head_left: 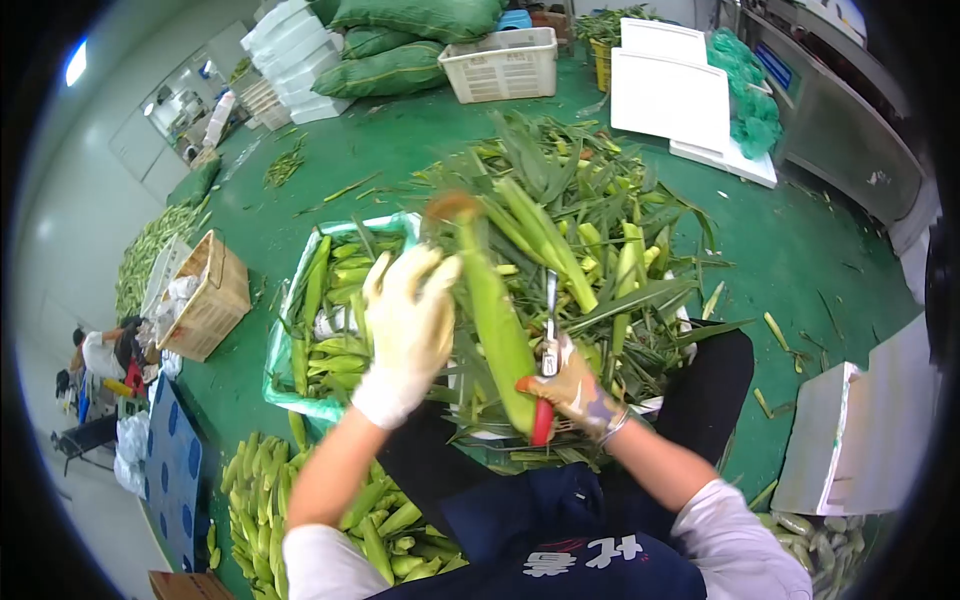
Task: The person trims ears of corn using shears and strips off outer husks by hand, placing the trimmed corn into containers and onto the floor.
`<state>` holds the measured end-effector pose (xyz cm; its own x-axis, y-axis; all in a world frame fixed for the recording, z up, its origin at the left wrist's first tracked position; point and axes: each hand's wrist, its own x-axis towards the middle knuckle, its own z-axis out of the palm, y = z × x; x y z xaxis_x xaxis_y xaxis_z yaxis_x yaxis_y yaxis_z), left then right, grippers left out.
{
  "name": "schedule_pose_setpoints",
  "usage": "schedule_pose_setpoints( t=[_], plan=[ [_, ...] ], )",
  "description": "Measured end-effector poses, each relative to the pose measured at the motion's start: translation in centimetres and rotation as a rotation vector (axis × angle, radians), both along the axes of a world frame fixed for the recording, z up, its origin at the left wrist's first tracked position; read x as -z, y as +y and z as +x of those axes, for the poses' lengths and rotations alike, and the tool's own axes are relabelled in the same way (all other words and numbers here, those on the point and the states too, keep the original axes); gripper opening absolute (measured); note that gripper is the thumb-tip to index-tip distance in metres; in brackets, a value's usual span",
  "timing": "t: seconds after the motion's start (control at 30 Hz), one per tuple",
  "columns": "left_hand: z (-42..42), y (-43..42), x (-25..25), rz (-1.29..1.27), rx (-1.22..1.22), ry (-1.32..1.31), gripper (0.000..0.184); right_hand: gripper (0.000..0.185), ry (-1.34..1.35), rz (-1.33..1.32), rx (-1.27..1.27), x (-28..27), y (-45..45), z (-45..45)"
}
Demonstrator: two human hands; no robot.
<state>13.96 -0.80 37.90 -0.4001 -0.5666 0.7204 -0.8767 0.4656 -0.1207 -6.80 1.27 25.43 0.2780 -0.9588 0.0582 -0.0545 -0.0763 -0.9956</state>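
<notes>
My left hand (412, 315), in a pale glove, has its fingers spread beside a green ear of corn (492, 310). Whether the fingertips touch the husk I cannot tell. The ear stands tilted, its blurred brown silk end at the top. My right hand (575, 385), in a stained glove, is closed around a knife (551, 325) with a metal blade pointing up and a red handle end below. Its thumb presses against the lower part of the same ear. Beyond both hands lies a heap of stripped husks and leaves (570, 190).
Left of the hands, a green-lined box (275, 375) holds several ears of corn. More ears (262, 500) are piled on the floor at lower left. White foam boxes (670, 95) stand at the back, with a plastic crate (498, 65) and green sacks (385, 75). A person (105, 350) is at far left.
</notes>
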Motion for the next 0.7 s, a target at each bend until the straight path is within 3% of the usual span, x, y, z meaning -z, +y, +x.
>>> schedule_pose_setpoints(
  t=[0.07, 0.13, 0.17, 0.2, 0.27, 0.3, 0.33, 0.4, 0.47, 0.53, 0.6, 0.63, 0.7],
  plan=[
    [-2.6, 1.7, 3.3, 0.220, -0.042, 0.456, 0.050, 0.051, -0.197, 0.178, 0.128, 1.4, 1.9, 0.6],
    [-5.2, 2.4, 7.1, 0.726, -0.100, 0.842, 0.054, 0.051, -0.121, 0.220, 0.143, 0.2, 3.5, 0.8],
    [-5.4, 2.0, 9.2, 1.059, 0.015, 1.237, 0.056, 0.054, -0.076, 0.140, 0.111, 1.4, 4.0, 0.9],
    [-5.7, 1.5, 9.7, 1.155, 0.132, 1.339, 0.048, 0.057, -0.027, 0.051, 0.073, 1.0, 4.0, 0.9],
    [-5.1, 1.8, 9.2, 1.246, 0.123, 1.439, 0.038, 0.065, 0.223, 0.132, -0.182, 1.3, 4.3, -1.8],
    [-4.7, 2.1, 8.3, 1.330, 0.130, 1.568, 0.029, 0.064, 0.106, 0.184, -0.281, 0.7, 4.4, -3.1],
    [-4.1, 2.3, 7.8, 1.391, 0.133, 1.578, 0.028, 0.062, -0.015, 0.238, -0.381, 0.0, 4.3, -4.4],
    [-3.0, 3.1, 6.5, 1.532, 0.213, 1.528, 0.029, 0.066, 0.092, 0.223, -0.469, 1.1, 3.2, -6.3],
    [-3.0, 4.0, 6.0, 1.747, 0.266, 1.419, 0.033, 0.067, 0.010, 0.175, -0.545, 0.7, 1.8, -7.0],
    [-3.3, 4.8, 6.4, 1.995, 0.378, 1.333, 0.038, 0.060, 0.027, -0.134, -0.628, 1.0, -0.4, -7.5],
    [-3.4, 5.3, 6.6, 2.046, 0.390, 1.328, 0.043, 0.050, 0.161, -0.103, -0.929, -0.8, -2.1, -8.8],
    [-3.1, 5.3, 6.6, 2.066, 0.397, 1.323, 0.046, 0.042, 0.006, 0.061, -0.905, -1.9, -1.7, -9.2],
    [-2.8, 5.2, 6.7, 2.077, 0.396, 1.313, 0.050, 0.035, 0.128, 0.240, -0.812, -2.8, -1.7, -9.8]
  ],
)
